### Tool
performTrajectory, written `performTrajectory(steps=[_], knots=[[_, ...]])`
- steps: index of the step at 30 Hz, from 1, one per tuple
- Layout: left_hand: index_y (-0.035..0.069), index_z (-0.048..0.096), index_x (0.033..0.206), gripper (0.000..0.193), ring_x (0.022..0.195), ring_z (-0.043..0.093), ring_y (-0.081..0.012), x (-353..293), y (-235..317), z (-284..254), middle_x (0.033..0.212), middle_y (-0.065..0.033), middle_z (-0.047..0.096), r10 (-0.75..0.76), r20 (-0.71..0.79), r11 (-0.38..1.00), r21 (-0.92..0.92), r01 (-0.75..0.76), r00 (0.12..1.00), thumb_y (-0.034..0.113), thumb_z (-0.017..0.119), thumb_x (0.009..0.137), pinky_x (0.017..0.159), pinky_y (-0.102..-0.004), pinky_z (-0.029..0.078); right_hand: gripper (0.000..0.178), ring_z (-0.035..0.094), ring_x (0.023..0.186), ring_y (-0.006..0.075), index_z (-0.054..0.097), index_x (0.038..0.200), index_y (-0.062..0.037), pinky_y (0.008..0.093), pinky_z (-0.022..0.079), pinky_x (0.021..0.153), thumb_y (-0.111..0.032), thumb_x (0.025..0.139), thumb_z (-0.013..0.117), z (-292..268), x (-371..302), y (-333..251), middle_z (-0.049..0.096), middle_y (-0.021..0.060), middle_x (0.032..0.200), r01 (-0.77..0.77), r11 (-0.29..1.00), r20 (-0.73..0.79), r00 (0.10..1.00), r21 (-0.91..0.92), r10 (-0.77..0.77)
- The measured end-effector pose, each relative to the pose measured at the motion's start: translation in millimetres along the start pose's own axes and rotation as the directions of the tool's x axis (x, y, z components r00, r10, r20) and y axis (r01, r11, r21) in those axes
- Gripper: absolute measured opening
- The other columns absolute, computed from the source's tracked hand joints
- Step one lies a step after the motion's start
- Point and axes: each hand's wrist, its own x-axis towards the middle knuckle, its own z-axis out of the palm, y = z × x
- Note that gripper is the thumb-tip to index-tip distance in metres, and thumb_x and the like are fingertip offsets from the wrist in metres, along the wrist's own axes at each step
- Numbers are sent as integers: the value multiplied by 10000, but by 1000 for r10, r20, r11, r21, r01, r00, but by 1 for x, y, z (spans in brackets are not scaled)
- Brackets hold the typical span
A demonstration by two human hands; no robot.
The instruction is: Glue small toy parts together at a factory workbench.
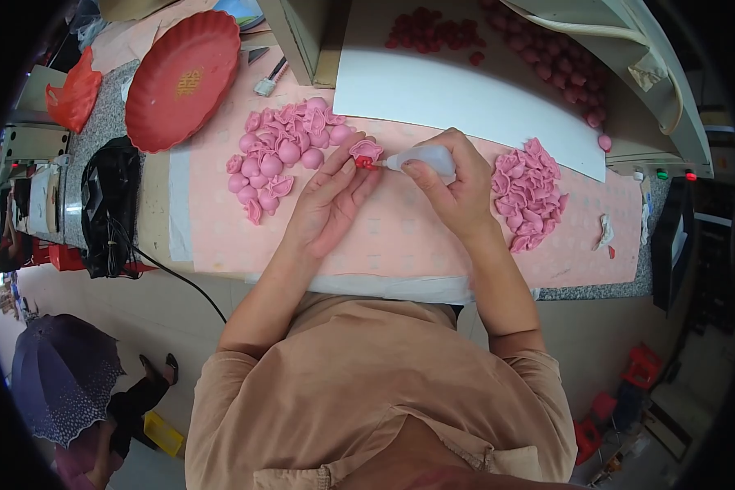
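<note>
On the pink sheet [400,245], the work seemed midway: many pieces lay in the left pile [282,151] and the right pile [531,196], though which were finished I could not tell. The right hand [459,184] gripped a translucent bottle [434,158]. The left hand [328,200] pinched, at its fingertips, a pink petal piece [367,149] and, just below, a small red piece [363,162].

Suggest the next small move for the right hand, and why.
Probably a gentle squeeze of the translucent white plastic bottle: the right hand grips it with the nozzle aimed at the small glossy red piece, which the left hand holds at its fingertips beside a ruffled pink petal-shaped piece. Whether the nozzle touches is too small to tell.
</note>
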Motion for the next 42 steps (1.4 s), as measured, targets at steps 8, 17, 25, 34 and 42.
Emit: performTrajectory(steps=[8,17,25,34,42], knots=[[7,376,1424,457,1256,506,-209,3,-4,2,1378,-120,490,-17,6,1000,9,17,1000,83,496,990,1102,-362,406,234,564,676,145,573,900,-49,254,447,597,-210,855,738,-11,-2,5,607,50,803,-67,977,-104,991,200,89],[-18,369,1419,482,1136,592,-188,-4,0,-6,1324,-139,544,-91,49,993,81,87,995,213,488,1012,994,-329,499,256,668,837,185,427,980,-36,312,585,681,41,867,644,-116,-28,-24,621,113,921,-292,871,-257,875,395,409],[-38,372,1409,463,1065,620,-169,-5,-5,0,1311,-145,547,-109,39,991,79,106,993,174,482,1013,949,-296,529,189,633,875,237,554,943,-4,330,494,715,2,815,692,-120,-73,-7,592,95,924,-306,756,-98,946,-579,308],[-17,370,1419,469,1041,622,-154,-9,-2,-3,1251,-114,581,-95,90,994,65,89,991,167,496,1006,947,-305,533,321,594,934,337,598,1037,-39,415,502,778,15,731,678,-64,-69,-7,580,132,1034,-194,756,-13,971,-625,239],[6,410,1407,468,1002,624,-126,-8,-1,1,1201,-71,605,-87,21,990,113,84,996,176,538,990,951,-308,521,450,640,928,236,609,1135,-47,319,544,733,126,722,653,-30,-86,1,574,101,1057,-86,921,27,994,-380,104]])
